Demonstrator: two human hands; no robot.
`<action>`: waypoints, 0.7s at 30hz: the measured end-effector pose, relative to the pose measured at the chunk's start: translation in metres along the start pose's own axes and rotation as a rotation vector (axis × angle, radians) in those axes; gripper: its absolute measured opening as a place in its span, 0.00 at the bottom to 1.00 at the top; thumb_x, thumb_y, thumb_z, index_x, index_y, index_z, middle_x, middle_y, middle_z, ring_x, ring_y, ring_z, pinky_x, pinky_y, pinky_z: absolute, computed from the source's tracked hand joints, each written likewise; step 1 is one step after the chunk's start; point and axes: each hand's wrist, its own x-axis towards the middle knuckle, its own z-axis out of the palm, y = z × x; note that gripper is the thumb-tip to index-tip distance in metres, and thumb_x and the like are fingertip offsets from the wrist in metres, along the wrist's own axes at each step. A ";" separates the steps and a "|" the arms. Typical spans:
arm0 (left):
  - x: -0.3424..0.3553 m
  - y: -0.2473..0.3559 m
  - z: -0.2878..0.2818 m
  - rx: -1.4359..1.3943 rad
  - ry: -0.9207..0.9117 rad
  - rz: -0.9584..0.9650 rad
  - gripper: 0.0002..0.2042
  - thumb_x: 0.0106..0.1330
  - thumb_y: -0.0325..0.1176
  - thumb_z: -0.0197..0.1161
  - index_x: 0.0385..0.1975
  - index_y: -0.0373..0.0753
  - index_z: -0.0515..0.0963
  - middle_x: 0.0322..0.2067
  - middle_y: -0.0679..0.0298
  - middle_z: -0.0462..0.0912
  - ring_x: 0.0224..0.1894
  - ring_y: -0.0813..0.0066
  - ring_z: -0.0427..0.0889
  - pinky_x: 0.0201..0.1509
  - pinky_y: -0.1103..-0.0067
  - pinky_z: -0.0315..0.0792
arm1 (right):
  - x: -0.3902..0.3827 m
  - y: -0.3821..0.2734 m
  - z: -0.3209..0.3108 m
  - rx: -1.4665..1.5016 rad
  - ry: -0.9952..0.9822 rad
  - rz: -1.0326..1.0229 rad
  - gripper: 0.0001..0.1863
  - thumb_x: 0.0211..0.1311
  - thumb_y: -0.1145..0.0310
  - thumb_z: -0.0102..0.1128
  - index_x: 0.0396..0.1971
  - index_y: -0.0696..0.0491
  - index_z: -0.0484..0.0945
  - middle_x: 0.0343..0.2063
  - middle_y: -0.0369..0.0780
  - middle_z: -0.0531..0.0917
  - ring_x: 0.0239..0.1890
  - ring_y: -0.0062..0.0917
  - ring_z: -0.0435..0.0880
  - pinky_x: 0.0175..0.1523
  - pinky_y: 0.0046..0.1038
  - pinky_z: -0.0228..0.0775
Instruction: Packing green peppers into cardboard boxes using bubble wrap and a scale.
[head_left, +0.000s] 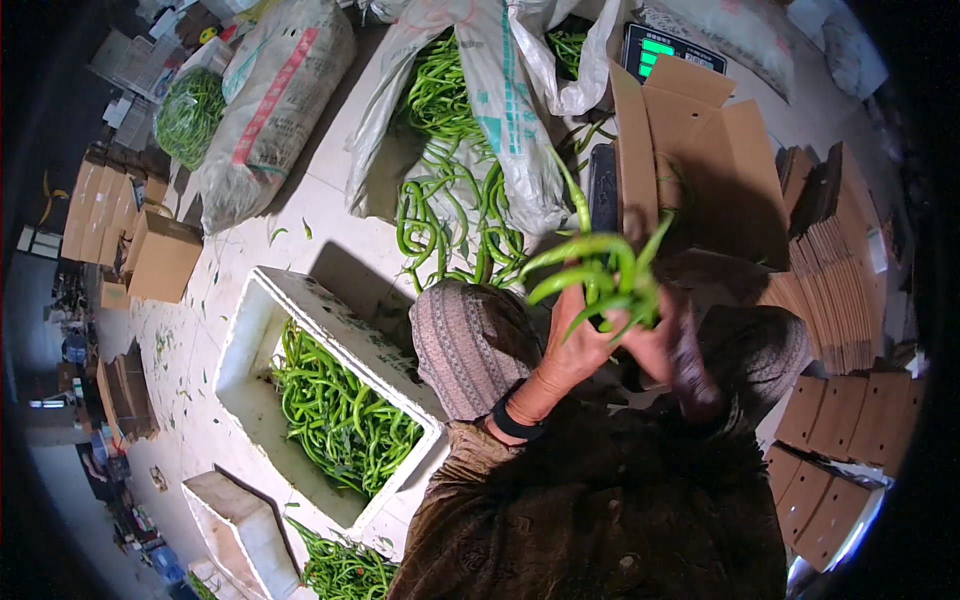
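A loose bunch of long green chili peppers (603,268) is held up between my two hands, in front of my knees. My left hand (578,335), with a black band at the wrist, wraps the bunch from below. Close against it on the right, my right hand (655,340) is partly smeared by motion, and its fingers are mostly hidden behind the peppers. Just beyond the bunch stands an open cardboard box (715,150) with a pepper or two inside. More peppers (440,90) spill from an open white woven sack (515,110) onto the floor before me.
To my left, a white foam box (250,350) holds many green peppers, with another pile (345,570) below it. A lit scale display (672,50) stands behind the cardboard box. Flattened cartons (835,285) are stacked at right. A full sack (290,110) lies at far left.
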 end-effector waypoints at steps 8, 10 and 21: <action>0.000 0.003 -0.003 -1.255 0.130 -0.548 0.29 0.59 0.29 0.63 0.63 0.40 0.63 0.46 0.66 0.75 0.41 0.78 0.75 0.41 0.81 0.73 | 0.018 -0.017 -0.051 0.751 -0.004 0.277 0.16 0.58 0.60 0.61 0.42 0.54 0.78 0.31 0.34 0.81 0.21 0.14 0.65 0.27 0.19 0.59; 0.001 -0.008 -0.008 -1.204 0.285 -0.619 0.22 0.64 0.35 0.64 0.56 0.40 0.68 0.38 0.67 0.77 0.33 0.79 0.74 0.34 0.83 0.72 | 0.020 -0.018 -0.058 0.755 0.064 0.319 0.16 0.58 0.61 0.61 0.43 0.53 0.78 0.29 0.33 0.80 0.21 0.14 0.65 0.26 0.19 0.58; -0.004 0.022 -0.004 -0.506 0.049 -0.439 0.10 0.56 0.26 0.71 0.34 0.36 0.76 0.26 0.75 0.74 0.28 0.90 0.68 0.32 0.87 0.66 | 0.040 0.033 -0.047 0.249 -0.355 -0.177 0.19 0.55 0.60 0.65 0.45 0.52 0.78 0.32 0.35 0.81 0.26 0.17 0.78 0.32 0.23 0.72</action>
